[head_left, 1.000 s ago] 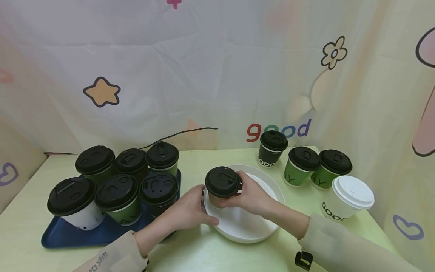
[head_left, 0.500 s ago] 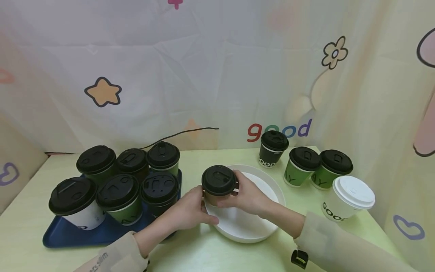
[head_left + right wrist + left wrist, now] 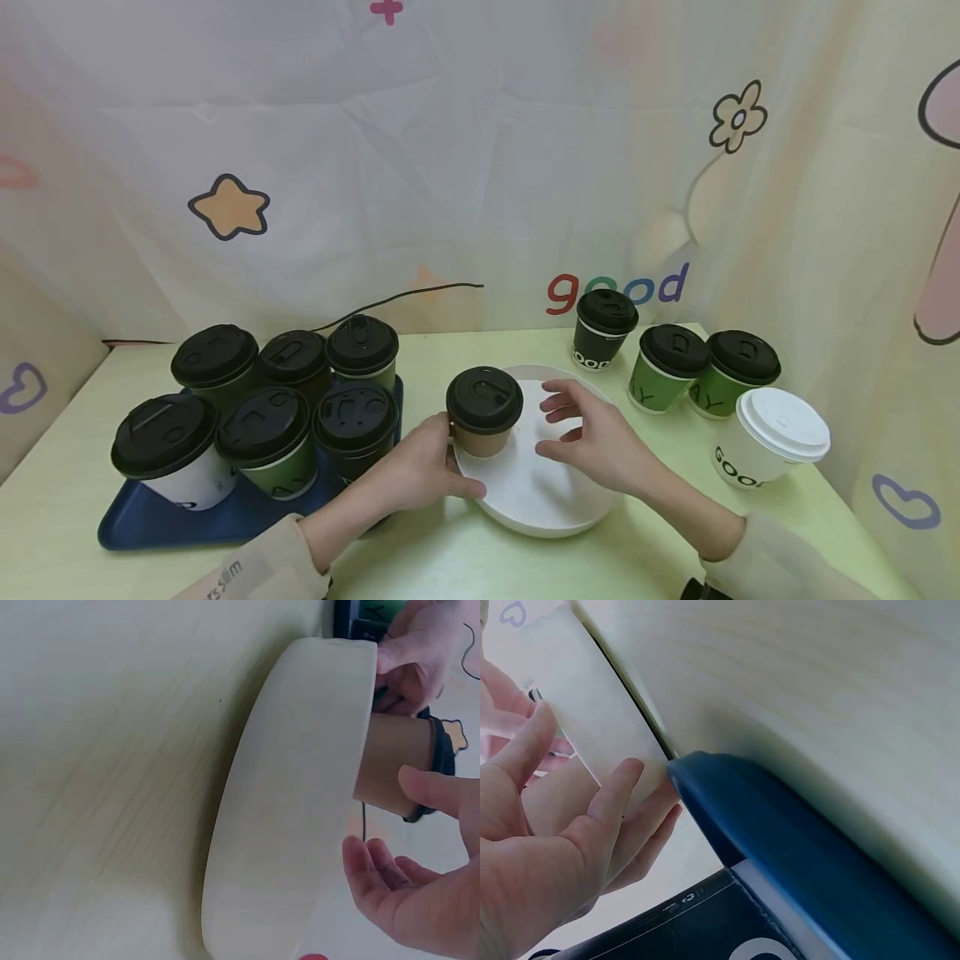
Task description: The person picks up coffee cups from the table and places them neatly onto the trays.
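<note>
A brown paper coffee cup with a black lid stands upright on the left part of a deep white round plate. My left hand holds the plate's left edge, its thumb at the front of the rim and its fingers further back beside the cup. In the left wrist view, fingertips lie against the plate's side wall. My right hand hovers over the right half of the plate, apart from the cup, with fingers and thumb spread. Nothing is between them, as the right wrist view also shows.
Left of the plate, a blue tray carries several black-lidded cups. Behind and right stand a black cup, two green cups and a white-lidded cup. A printed curtain hangs behind the table.
First my right hand shifted the brown cup slightly left on the plate. Then it let go and drew back to the right, fingers opening. My left hand stayed at the rim.
</note>
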Tool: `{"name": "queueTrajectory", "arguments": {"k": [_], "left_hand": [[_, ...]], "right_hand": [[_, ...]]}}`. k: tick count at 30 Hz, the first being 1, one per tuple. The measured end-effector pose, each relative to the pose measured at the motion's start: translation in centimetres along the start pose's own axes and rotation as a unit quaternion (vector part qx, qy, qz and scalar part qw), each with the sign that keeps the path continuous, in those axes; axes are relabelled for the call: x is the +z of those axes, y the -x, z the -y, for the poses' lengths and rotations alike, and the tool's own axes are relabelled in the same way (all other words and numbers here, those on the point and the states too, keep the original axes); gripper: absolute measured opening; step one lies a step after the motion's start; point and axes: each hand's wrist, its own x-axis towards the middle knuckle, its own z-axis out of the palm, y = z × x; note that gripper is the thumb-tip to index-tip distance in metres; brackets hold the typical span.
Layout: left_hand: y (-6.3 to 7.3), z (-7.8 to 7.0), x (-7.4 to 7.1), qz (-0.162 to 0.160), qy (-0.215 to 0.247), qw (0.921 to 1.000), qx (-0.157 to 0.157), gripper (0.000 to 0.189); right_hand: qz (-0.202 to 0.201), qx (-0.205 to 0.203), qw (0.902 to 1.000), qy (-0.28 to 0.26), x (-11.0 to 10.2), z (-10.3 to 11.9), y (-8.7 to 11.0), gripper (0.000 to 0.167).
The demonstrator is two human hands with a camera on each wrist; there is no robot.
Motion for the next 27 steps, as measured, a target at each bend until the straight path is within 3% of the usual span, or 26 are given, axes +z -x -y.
{"name": "queueTrajectory", "arguments": {"k": [3, 7, 11, 14, 18, 23, 27], "left_hand": [[0.0, -0.2, 0.0, 0.001, -0.003, 1.0, -0.004, 0.069], [0.0, -0.2, -0.1, 0.003, 0.005, 0.9999, -0.011, 0.069], [0.0, -0.1, -0.1, 0.004, 0.015, 0.9998, -0.014, 0.071], [0.0, -0.2, -0.1, 0.002, 0.014, 0.9998, -0.014, 0.071], [0.0, -0.2, -0.1, -0.002, 0.007, 0.9998, -0.021, 0.072], [0.0, -0.2, 0.1, -0.002, -0.002, 0.9997, -0.023, 0.073], [0.0, -0.2, 0.1, -0.001, -0.009, 0.9997, -0.022, 0.072]], "right_hand": [[-0.033, -0.03, 0.9983, 0.039, -0.9, -0.1, 1.3, 0.056], [-0.056, -0.045, 0.9971, 0.024, -1.7, -0.9, 2.9, 0.034], [-0.05, -0.03, 0.9982, 0.011, -2.9, -1.9, 4.6, 0.015], [-0.045, -0.004, 0.998, 0.044, -4.0, -2.6, 5.9, 0.009], [-0.019, 0.032, 0.9961, 0.08, -5.4, -3.8, 7.4, 0.013], [0.026, 0.092, 0.9924, 0.077, -7.2, -5.7, 8.9, 0.031], [0.048, 0.081, 0.9896, 0.109, -9.1, -7.1, 9.9, 0.035]]}}
